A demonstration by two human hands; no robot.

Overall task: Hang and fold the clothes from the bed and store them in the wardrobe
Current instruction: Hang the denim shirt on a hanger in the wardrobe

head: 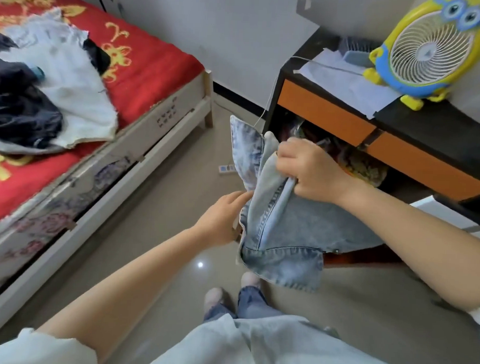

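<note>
The wooden-framed bed with the red and gold patterned cover (155, 78) runs off the left and top edges, so its full length is cut off. On it lies one heap of clothes: a white ragged-edged garment (73, 91) spread across the middle and a dark navy garment (21, 111) bunched at the left, partly out of frame; how many separate pieces the heap holds is hard to tell. The black surface with two orange drawer fronts (426, 125) stands at the right, its far end cut off. Beneath it a dim open space holds crumpled coloured things that cannot be made out. On top stand one yellow and blue cartoon-shaped fan (428, 46), some white sheets of paper (343, 82) and a small grey object half hidden behind the fan.

One pale blue denim garment with bleached patches and stitched seams (283, 237) hangs in the air between bed and surface, above the shiny beige floor (151, 206). It is folded over itself, so its type is uncertain. The right hand (310, 170) has a closed grip, fingers curled round the bunched upper edge. The left hand (221, 219) holds the garment's left side; its fingertips are hidden behind the cloth. One white power strip (227, 169) lies on the floor beyond.
</note>
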